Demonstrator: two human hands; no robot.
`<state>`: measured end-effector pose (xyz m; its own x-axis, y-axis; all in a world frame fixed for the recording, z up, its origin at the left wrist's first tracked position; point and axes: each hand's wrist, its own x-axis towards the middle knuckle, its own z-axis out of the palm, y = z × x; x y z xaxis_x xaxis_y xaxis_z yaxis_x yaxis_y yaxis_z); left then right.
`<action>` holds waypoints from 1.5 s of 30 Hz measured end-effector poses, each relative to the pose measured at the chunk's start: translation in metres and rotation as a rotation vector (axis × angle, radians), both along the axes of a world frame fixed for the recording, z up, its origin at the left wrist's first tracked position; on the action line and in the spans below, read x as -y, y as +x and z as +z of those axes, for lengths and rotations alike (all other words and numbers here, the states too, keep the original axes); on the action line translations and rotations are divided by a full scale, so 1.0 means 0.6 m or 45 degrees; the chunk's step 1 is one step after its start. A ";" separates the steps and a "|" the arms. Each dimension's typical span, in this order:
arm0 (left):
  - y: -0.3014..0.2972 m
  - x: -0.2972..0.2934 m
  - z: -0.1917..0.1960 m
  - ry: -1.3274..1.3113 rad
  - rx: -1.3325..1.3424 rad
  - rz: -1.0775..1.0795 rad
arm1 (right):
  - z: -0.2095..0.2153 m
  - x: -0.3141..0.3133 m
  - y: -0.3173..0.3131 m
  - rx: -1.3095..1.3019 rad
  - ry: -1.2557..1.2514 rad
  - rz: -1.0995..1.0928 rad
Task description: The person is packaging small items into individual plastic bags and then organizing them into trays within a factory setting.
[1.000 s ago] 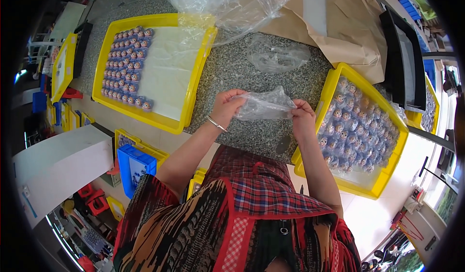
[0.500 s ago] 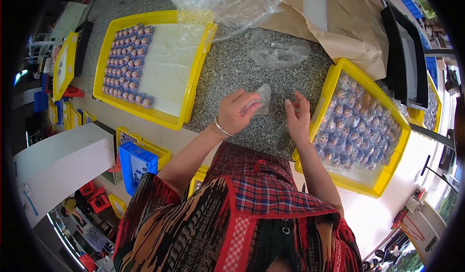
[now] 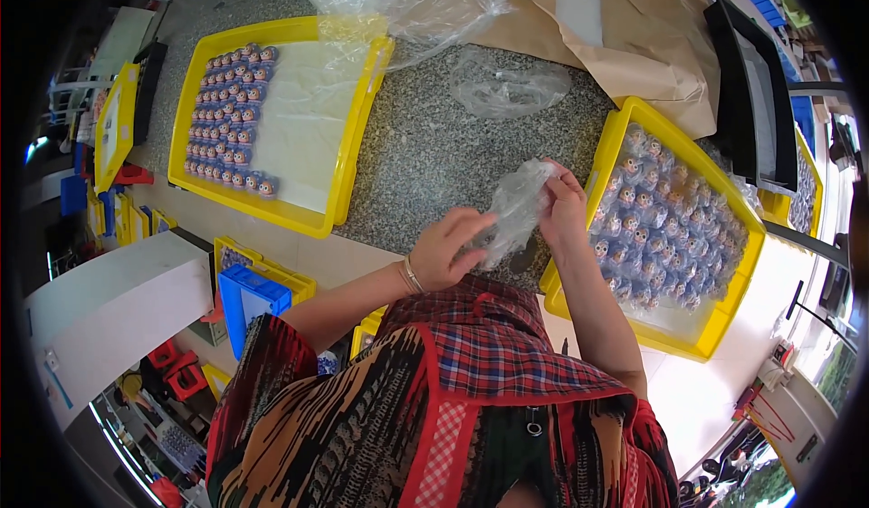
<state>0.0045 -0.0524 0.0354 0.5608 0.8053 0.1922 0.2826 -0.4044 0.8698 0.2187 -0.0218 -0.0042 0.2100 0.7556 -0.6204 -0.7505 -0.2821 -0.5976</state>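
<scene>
A crumpled clear plastic bag (image 3: pixel 518 202) is stretched out above the speckled grey worktop, between my two hands. My right hand (image 3: pixel 565 208) pinches its upper right end, fingers closed on the film. On the other side, my left hand (image 3: pixel 445 250) has its thumb and fingers apart, with the fingertips at the bag's left edge; whether they press on it is hard to see. To the right of my right hand stands a yellow tray (image 3: pixel 731 320) of small bagged figurines (image 3: pixel 644 227), blue with pale faces.
At the left, another yellow tray (image 3: pixel 342 202) holds rows of unbagged figurines (image 3: pixel 226 114) on white lining. Loose clear plastic bags (image 3: pixel 511 85) lie beyond my hands. Farther back are a heap of plastic film (image 3: pixel 416 1), brown paper (image 3: pixel 647 51) and a black tray (image 3: pixel 738 83).
The bag has passed from my left hand to my right and is spread wider. My left hand has moved nearer to me and loosened; my right hand has closed on the film.
</scene>
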 end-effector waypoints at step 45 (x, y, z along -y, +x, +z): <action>-0.352 -0.083 0.017 0.272 -0.861 0.949 | -0.019 0.109 -0.038 1.913 0.447 1.309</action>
